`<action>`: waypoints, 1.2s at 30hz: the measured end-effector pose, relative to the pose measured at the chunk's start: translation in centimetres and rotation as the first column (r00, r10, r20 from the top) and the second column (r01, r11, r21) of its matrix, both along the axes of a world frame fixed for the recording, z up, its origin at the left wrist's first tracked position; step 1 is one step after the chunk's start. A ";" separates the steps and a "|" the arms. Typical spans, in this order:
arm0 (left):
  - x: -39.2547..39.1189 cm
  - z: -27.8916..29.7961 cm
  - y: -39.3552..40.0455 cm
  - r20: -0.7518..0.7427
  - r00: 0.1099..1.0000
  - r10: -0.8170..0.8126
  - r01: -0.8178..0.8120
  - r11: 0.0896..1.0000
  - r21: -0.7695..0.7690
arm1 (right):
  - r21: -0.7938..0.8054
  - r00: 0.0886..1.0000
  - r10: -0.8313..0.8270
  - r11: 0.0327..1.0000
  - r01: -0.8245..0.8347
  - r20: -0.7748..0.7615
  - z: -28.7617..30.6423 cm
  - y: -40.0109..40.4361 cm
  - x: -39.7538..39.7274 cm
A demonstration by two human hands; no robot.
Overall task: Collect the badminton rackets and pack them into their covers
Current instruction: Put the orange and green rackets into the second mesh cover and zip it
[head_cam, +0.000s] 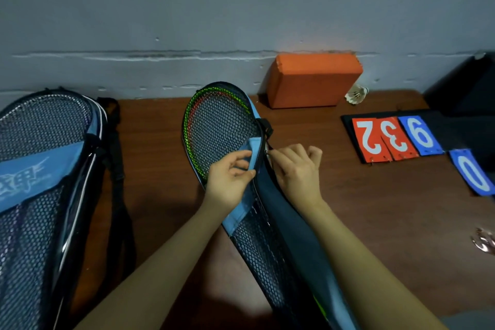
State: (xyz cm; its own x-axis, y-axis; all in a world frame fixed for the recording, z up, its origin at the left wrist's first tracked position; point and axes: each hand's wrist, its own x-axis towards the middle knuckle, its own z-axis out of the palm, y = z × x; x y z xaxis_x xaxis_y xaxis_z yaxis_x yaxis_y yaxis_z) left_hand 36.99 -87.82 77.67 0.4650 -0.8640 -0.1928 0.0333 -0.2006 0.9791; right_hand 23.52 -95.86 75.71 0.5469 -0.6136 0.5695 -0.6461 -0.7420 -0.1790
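A mesh-fronted racket cover (241, 169) lies on the brown tabletop (375, 209), with green- and red-framed rackets (206, 112) showing through its netting. The left hand (227, 179) pinches the cover's blue fabric band between thumb and fingers. The right hand (297, 166), fingers curled, nips what looks like the zipper pull (267, 152) at the cover's edge. A second cover (45, 169) lies to the left, rackets inside.

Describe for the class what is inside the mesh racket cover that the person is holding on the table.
Through the mesh of the cover two racket heads show, one green-framed and one red-framed, overlapping. Their shafts and handles are hidden under the blue panel, the left hand and the right hand.
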 end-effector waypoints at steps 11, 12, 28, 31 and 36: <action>-1.6 -1.7 -4.0 0.183 0.982 0.056 -0.063 0.997 0.034 | 0.123 0.988 0.140 0.984 -0.130 -0.072 -1.2 2.3 -5.0; -1.7 -2.0 -4.1 0.217 0.975 0.051 -0.063 0.997 0.049 | 0.143 0.988 0.141 0.981 -0.130 -0.068 -1.5 2.6 -5.7; -5.0 -3.9 -1.6 0.760 0.391 -0.518 0.327 0.851 0.412 | 0.445 0.996 0.093 0.891 -0.089 0.012 -3.9 2.6 -8.4; -4.8 -3.8 -1.4 0.802 0.417 -0.428 0.287 0.899 0.330 | 0.462 0.996 0.083 0.884 -0.078 0.010 -3.4 2.6 -8.4; -2.9 -3.7 -1.7 0.780 0.565 -0.268 0.149 0.963 0.223 | 0.475 0.984 0.142 0.877 -0.075 -0.107 -2.2 1.7 -8.6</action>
